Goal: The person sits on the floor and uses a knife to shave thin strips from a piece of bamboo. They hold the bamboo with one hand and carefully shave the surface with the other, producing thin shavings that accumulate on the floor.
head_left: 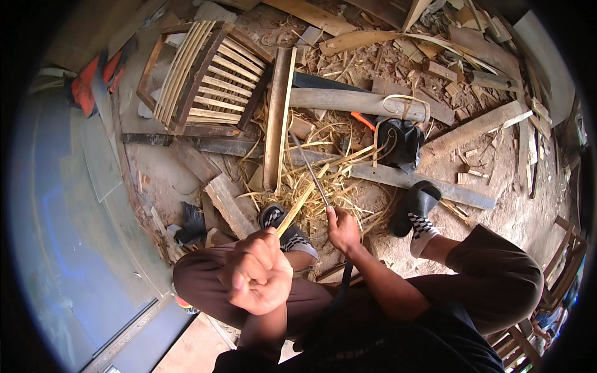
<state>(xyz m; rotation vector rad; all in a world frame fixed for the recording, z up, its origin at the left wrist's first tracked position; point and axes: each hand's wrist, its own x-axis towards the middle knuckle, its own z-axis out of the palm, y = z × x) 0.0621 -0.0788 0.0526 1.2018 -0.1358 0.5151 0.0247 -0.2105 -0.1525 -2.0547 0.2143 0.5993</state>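
My left hand (258,270) is closed in a fist around a pale yellow strip of wood or bamboo (303,200), which slants up and away to the right. A long, thin-bladed knife (310,168) is in my right hand (343,229); its handle is hidden in my fingers. The blade points forward and a little left, close beside the strip's far end. I cannot tell whether the two touch. Under both lies a heap of curled shavings (326,214), between my feet in black sandals (418,205) and checkered socks (425,227).
A slatted wooden frame (214,81) stands at the far left. A long wooden channel (278,121), a round pole (357,102) and a plank (429,186) lie ahead. A black bag (400,143) rests beyond my right foot. Offcuts (441,70) litter the far right; a bluish panel (68,236) fills the left.
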